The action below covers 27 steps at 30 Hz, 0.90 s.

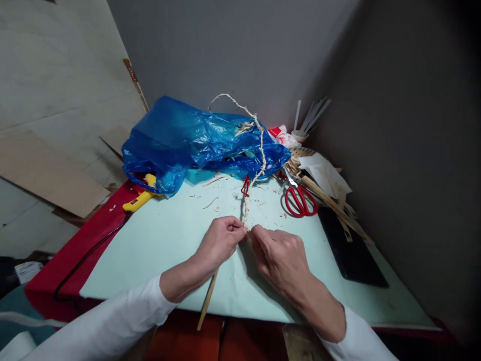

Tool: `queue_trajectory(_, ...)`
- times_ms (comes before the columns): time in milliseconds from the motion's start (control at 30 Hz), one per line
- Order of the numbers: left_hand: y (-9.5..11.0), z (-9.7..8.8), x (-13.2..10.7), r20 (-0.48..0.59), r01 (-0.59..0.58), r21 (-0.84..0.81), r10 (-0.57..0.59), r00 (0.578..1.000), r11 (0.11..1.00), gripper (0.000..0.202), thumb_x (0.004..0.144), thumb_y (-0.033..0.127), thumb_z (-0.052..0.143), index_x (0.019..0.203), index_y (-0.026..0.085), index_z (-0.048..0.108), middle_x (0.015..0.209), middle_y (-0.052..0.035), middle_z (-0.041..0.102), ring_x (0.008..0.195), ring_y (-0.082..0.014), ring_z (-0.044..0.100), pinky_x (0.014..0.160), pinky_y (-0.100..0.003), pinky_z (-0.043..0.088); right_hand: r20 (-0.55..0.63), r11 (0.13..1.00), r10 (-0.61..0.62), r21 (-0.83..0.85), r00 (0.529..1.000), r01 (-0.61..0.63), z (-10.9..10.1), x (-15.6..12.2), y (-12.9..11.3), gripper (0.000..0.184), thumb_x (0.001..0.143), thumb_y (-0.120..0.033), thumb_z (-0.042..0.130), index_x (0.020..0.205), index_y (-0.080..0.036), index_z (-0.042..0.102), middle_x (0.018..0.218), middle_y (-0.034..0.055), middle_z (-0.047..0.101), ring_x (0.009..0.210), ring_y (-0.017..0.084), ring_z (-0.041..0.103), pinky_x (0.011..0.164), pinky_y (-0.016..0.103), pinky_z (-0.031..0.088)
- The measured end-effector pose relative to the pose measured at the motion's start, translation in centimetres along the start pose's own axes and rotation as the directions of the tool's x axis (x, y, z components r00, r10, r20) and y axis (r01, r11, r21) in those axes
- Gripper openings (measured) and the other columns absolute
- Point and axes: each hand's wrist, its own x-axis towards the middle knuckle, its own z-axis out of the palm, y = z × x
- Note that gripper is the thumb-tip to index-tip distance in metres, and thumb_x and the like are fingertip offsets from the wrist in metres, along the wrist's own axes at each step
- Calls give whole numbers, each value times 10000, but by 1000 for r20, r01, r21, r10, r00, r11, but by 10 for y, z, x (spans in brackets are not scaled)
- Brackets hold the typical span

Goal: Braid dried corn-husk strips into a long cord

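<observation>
A thin, pale braided cord [262,159] of straw-like fibre rises from between my hands and curves up over a blue plastic bag [169,135]. My left hand [224,236] pinches the cord's lower end from the left. On the other side my right hand [280,250] is closed at the same spot, its fingertips curled against the cord. A small red tie [245,186] shows beside the cord, a little above my hands. Beneath my left wrist a flat tan strip [207,303] hangs past the table's front edge; its upper end is hidden.
Red-handled scissors [300,200] lie right of the cord, near wooden strips [330,205] and a flat black object [349,250]. A yellow glue gun [141,199] with a black cable lies left. White sticks [313,115] stand in a cup at the back. Fibre scraps litter the pale tabletop [150,255].
</observation>
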Motion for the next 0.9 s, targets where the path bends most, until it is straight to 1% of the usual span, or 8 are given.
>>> queue_trajectory(167, 1, -1, -1, 29, 21, -63, -19, 999, 998, 153, 740, 262, 626, 731, 135, 540, 509, 76, 434, 358, -10, 244, 375, -196, 115, -46, 990, 4, 139, 999, 3, -1, -1, -2, 176, 899, -164, 417, 748, -173, 508, 528, -1, 529, 444, 107, 393, 517, 272, 204)
queue_trajectory(300, 1, -4, 0, 104, 59, -140, -44, 994, 988, 182, 747, 272, 639, 747, 138, 515, 586, 58, 481, 369, 9, 207, 377, -188, 92, 46, 916, 165, 364, 985, -170, -7, 2, -1, 221, 937, -258, 403, 734, -197, 464, 545, -32, 460, 465, 101, 359, 528, 255, 242)
queue_trajectory(433, 0, -6, 2, 123, 4, -140, 14, 992, 990, 214, 757, 303, 640, 720, 142, 504, 586, 59, 477, 365, 9, 226, 373, -186, 102, 116, 779, 358, 509, 927, -365, -14, 7, 1, 293, 940, -338, 413, 679, -208, 439, 546, -40, 412, 495, 109, 360, 542, 253, 264)
queue_trajectory(567, 1, -6, 3, 77, -38, -74, 44, 996, 997, 202, 741, 308, 633, 710, 144, 519, 576, 55, 489, 347, 1, 250, 362, -190, 104, 187, 740, 361, 539, 914, -403, -14, 7, 1, 316, 926, -329, 427, 633, -210, 422, 523, -37, 415, 497, 116, 368, 544, 258, 267)
queue_trajectory(667, 1, -6, 3, 51, -67, -11, 67, 996, 998, 200, 735, 317, 624, 694, 146, 530, 541, 62, 464, 349, -8, 246, 365, -193, 113, 277, 789, 287, 474, 917, -390, -18, 6, 3, 318, 940, -332, 391, 654, -210, 458, 536, -19, 475, 507, 126, 415, 544, 259, 272)
queue_trajectory(767, 3, -7, 2, 36, -75, 24, 74, 997, 997, 193, 744, 319, 612, 713, 141, 543, 573, 47, 496, 369, -14, 258, 382, -196, 127, 332, 887, 290, 259, 897, -383, -36, 13, 20, 351, 959, -379, 349, 732, -208, 555, 585, 17, 558, 525, 143, 469, 544, 264, 274)
queue_trajectory(833, 5, -7, 0, 23, -79, 35, 78, 997, 996, 186, 752, 315, 603, 730, 138, 551, 603, 36, 522, 384, -17, 272, 397, -200, 139, 223, 908, 399, 38, 890, -416, -52, 23, 44, 358, 963, -396, 344, 838, -206, 620, 649, 49, 618, 558, 164, 519, 542, 268, 270)
queue_trajectory(900, 7, -7, -2, 21, -87, 45, 87, 996, 995, 182, 760, 313, 595, 730, 139, 552, 617, 32, 529, 396, -21, 279, 409, -206, 144, 62, 838, 514, -251, 856, -485, -62, 35, 75, 283, 933, -364, 418, 984, -200, 643, 784, 100, 673, 640, 202, 576, 542, 272, 265)
